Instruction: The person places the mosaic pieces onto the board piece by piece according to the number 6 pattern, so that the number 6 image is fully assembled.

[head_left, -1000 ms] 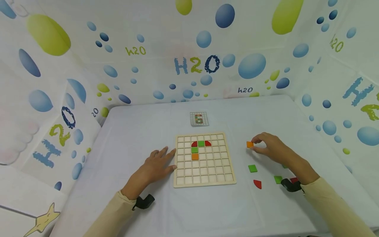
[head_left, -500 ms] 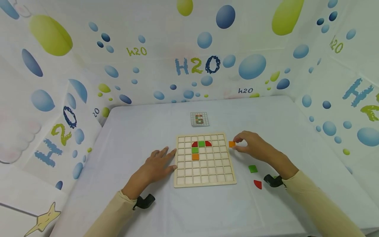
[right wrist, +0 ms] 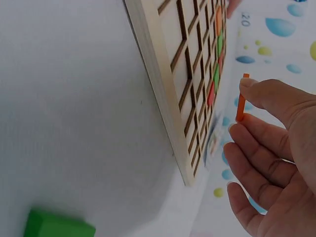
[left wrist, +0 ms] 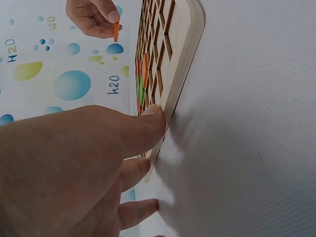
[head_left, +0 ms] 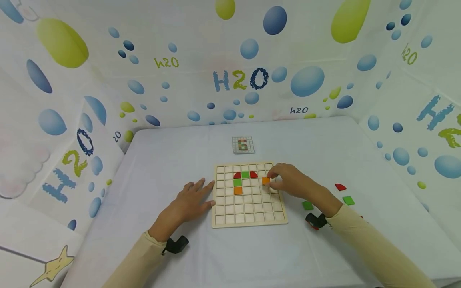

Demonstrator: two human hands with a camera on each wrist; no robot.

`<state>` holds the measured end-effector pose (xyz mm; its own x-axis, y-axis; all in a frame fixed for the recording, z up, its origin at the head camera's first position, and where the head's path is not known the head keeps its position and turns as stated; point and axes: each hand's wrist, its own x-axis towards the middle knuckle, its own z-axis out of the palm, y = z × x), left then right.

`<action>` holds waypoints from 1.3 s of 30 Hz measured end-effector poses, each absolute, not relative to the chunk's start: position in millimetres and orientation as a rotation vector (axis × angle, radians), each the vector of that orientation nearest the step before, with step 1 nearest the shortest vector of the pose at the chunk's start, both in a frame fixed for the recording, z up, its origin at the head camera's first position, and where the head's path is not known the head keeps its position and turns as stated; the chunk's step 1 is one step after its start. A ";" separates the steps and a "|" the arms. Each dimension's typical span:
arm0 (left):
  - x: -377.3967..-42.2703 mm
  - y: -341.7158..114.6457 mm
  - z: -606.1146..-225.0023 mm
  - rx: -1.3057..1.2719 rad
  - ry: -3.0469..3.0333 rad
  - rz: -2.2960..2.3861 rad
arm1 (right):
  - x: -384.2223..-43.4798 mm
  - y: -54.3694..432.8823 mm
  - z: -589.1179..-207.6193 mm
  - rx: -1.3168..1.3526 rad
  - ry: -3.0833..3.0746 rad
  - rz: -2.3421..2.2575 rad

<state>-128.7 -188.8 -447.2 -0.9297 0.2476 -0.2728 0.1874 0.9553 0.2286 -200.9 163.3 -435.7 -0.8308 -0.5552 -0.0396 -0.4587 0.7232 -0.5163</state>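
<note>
Between thumb and index finger, my right hand [head_left: 291,181] pinches an orange square tile [head_left: 265,181]. In the right wrist view that tile [right wrist: 241,101] is held above the wooden grid board [right wrist: 170,98]. My left hand [head_left: 191,200] rests at the board's left edge with fingers spread, the thumb [left wrist: 153,121] touching the rim in the left wrist view. Set in the board [head_left: 249,225] are an orange square tile [head_left: 238,191], two green square tiles, one of them [head_left: 245,175] in the top group, and two red quarter-round tiles, one of them [head_left: 253,175] at the right.
A small pattern card [head_left: 243,145] with a coloured figure lies behind the board. On the cloth to the right lie a green tile [head_left: 307,205], another green tile [head_left: 348,200] and a red quarter-round tile [head_left: 340,187]. The right arm partly hides more red pieces.
My right hand has carried the orange tile leftward from the cloth at the right to over the board's right part. The left hand has stayed at the board's edge.
</note>
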 end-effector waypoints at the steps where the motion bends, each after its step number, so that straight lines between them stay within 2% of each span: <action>1: -129.0 -189.1 -447.2 0.320 2.807 0.289 | -200.8 160.6 -436.7 -0.821 2.729 -0.738; 8: -129.6 -190.4 -448.1 0.329 2.809 0.299 | -197.8 139.0 -439.8 -0.879 2.710 -0.684; 18: -128.1 -190.2 -449.4 0.327 2.801 0.312 | -196.7 115.7 -446.2 -1.096 2.767 -0.557; 39: -130.5 -191.3 -451.5 0.314 2.800 0.310 | -193.1 97.5 -448.3 -1.135 2.803 -0.317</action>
